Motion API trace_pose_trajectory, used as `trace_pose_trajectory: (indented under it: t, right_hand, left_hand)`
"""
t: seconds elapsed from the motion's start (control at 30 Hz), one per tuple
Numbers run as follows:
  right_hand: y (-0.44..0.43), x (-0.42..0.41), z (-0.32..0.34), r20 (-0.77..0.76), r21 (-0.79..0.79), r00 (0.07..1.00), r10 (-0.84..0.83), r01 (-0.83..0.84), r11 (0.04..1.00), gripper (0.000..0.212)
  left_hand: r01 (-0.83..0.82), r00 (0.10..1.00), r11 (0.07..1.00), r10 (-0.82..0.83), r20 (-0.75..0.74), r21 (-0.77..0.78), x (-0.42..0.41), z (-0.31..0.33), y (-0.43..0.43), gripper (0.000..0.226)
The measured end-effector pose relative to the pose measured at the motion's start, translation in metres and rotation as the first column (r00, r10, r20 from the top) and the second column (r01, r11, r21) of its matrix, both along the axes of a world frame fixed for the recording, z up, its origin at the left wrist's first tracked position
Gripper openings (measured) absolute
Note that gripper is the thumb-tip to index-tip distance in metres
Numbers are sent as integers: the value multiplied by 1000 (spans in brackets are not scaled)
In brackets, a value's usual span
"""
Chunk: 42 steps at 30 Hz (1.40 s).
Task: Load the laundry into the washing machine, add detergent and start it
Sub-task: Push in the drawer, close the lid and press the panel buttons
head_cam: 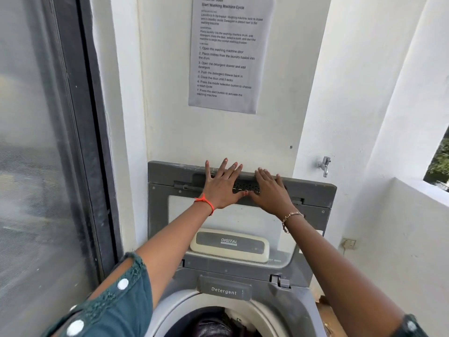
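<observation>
A person stands over a top-loading washing machine (301,312) on a balcony, both hands laid flat on the upper edge of its raised lid (165,210), which stands upright close to the white wall. The left hand (222,184) and right hand (269,192) are open, fingers spread and gripping nothing. The palms-on-top placement suggests they are either steadying the lid or about to bring it down. Dark laundry (213,324) lies in the drum at the bottom of the frame, so at least some loading looks done. The one drawer marked Detergent (223,290) sits at the back of the drum opening and appears pushed in; whether it has been filled cannot be told. One cream panel marked DIGITAL (229,244) shows through the lid's window. One instruction sheet (228,54) listing seven steps hangs above, and one tap (324,165) juts from the wall to the right. Each wrist wears one band.
</observation>
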State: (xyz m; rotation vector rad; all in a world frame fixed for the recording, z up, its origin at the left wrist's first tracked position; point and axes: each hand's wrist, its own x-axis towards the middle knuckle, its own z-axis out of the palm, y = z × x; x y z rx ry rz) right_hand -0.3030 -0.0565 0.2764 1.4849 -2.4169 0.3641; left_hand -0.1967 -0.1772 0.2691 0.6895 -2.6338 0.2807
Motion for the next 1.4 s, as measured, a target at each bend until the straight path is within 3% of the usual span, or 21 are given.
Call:
trace_pose_trajectory:
  t: [0.17, 0.33, 0.47, 0.53, 0.7, 0.9, 0.97, 1.03, 1.2, 1.4]
  right_hand:
    - [6, 9, 5, -28, -40, 1000, -8, 7, 999, 65]
    - [18, 22, 10, -116, -190, 992, -51, 28, 981, 37]
    - [26, 28, 12, 15, -364, 1000, 6, 0, 931, 40]
    - [33, 35, 12, 75, -288, 997, 14, 8, 958, 47]
    - [55, 62, 9, 44, -93, 999, 32, -28, 995, 52]
    - [87, 89, -5, 450, 183, 883, 132, -236, 954, 46]
    - [93, 97, -17, 521, 223, 842, 139, -292, 930, 75]
    - [100, 105, -32, 566, 208, 809, 162, -330, 921, 82]
    - [120, 131, -63, 600, 114, 785, 153, -274, 955, 46]
    - [148, 170, -141, 596, 11, 791, 141, -183, 983, 55]
  left_hand:
    - [13, 999, 999, -10, -52, 51, 6, 0, 9, 69]
    - [38, 996, 999, -37, -87, 17, 24, -4, 20, 64]
    - [69, 993, 994, -76, -94, -81, 45, -3, 28, 59]
    - [68, 994, 989, -79, -80, -133, 57, -4, 32, 62]
    - [99, 987, 945, -133, -90, -311, 89, -22, 46, 63]
    - [209, 958, 847, -278, -72, -489, 137, -62, 77, 56]
    - [204, 958, 837, -278, -73, -508, 152, -79, 90, 54]
    - [199, 966, 851, -254, -50, -485, 164, -96, 101, 56]
    - [257, 964, 895, -264, 33, -365, 192, -128, 127, 73]
    - [317, 906, 946, -283, 316, -61, 211, -176, 139, 108]
